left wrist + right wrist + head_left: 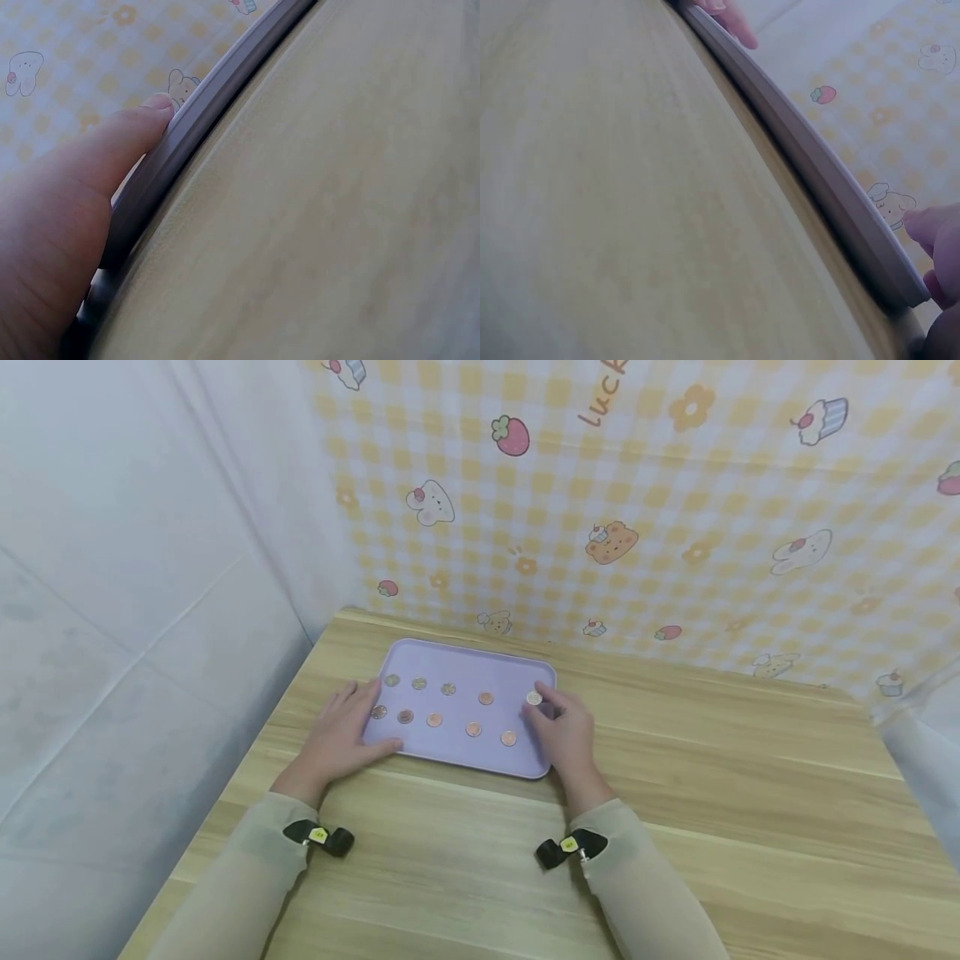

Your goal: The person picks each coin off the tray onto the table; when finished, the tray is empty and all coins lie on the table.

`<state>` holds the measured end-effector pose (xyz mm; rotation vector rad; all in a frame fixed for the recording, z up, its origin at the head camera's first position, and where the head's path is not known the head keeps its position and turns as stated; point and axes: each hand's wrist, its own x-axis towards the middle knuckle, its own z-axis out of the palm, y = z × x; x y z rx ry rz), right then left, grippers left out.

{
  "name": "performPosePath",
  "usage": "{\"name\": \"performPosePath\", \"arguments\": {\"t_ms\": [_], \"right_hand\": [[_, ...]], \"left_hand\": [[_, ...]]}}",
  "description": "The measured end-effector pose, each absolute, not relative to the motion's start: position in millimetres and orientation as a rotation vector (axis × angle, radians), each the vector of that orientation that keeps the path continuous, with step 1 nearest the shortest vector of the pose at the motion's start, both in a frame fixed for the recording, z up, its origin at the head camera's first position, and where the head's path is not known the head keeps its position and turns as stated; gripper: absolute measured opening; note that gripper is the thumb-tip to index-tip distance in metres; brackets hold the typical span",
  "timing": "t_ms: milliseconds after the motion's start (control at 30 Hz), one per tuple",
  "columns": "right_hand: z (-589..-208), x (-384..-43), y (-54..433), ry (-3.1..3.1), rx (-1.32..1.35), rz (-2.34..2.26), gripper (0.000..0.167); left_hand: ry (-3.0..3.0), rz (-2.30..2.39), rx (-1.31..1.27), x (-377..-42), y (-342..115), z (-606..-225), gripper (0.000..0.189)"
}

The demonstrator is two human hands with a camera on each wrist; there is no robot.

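A lilac tray [450, 756] with a raised rim lies on the wooden table. Several coins form two rows on it. Copper-coloured ones, such as the coin [508, 738] nearest the front right, fill most of the front row; duller yellowish ones, like the coin [419, 683], sit at back left. At the tray's left end my left hand [339, 731] rests with fingers extended along the side and thumb [146, 124] on the front rim. Over the right end, my right hand [564, 727] pinches a silvery coin [533, 697] between thumb and index finger. Neither wrist view shows the coins.
The wooden table [720, 793] extends well to the right of the tray. Behind it hangs a yellow-checked cloth [645, 485] with cartoon prints. A pale wall covering [150, 610] borders the table's left edge. Each sleeve carries a black wrist camera [337, 842].
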<state>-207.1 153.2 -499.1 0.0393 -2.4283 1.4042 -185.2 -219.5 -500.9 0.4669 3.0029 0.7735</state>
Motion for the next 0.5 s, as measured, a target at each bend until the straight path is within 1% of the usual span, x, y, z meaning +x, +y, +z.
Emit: {"name": "performPosePath", "arguments": {"t_ms": [300, 500], "right_hand": [[-495.5, -207.3, 165.0, -2.426, 0.020, 1.437, 0.035], [-499.4, -216.1, 186.3, -2.458, 0.017, 1.295, 0.034]], "left_hand": [[3.009, 0.786, 0.483, -183.6, -219.2, -500.1, 0.114], [3.008, 0.785, 0.475, -185.3, -219.6, -500.9, 0.114]]}}
